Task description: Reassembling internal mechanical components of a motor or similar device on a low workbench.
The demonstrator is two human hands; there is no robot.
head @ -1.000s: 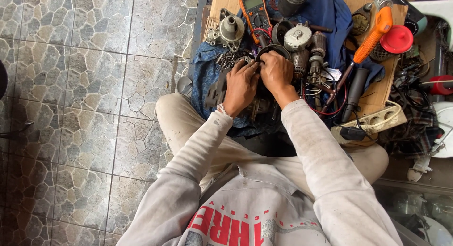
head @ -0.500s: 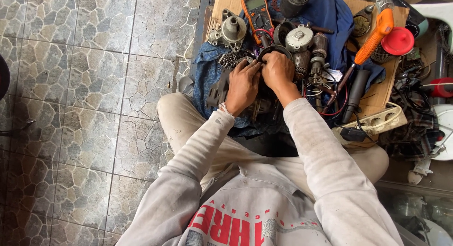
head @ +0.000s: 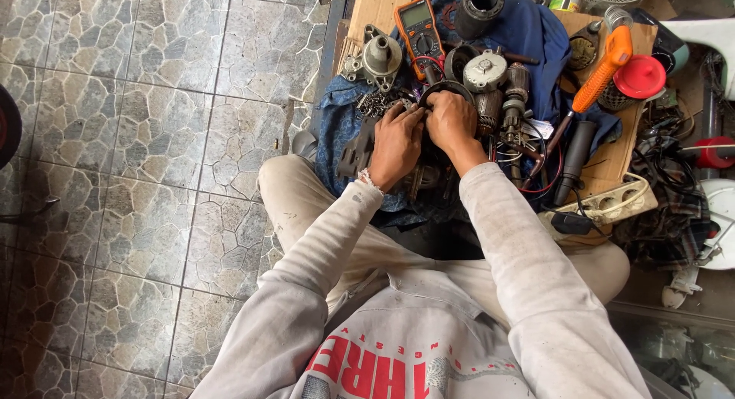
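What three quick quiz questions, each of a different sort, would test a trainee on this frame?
1. True or false: the left hand and the right hand are pressed close together over the same dark motor part.
2. Which thing lies just beyond the hands? A) an orange multimeter B) a blue bucket C) a yellow helmet
3. Fill in: the screwdriver to the right of the hands has an ______ handle.

Key: 1 true; 2 A; 3 orange.
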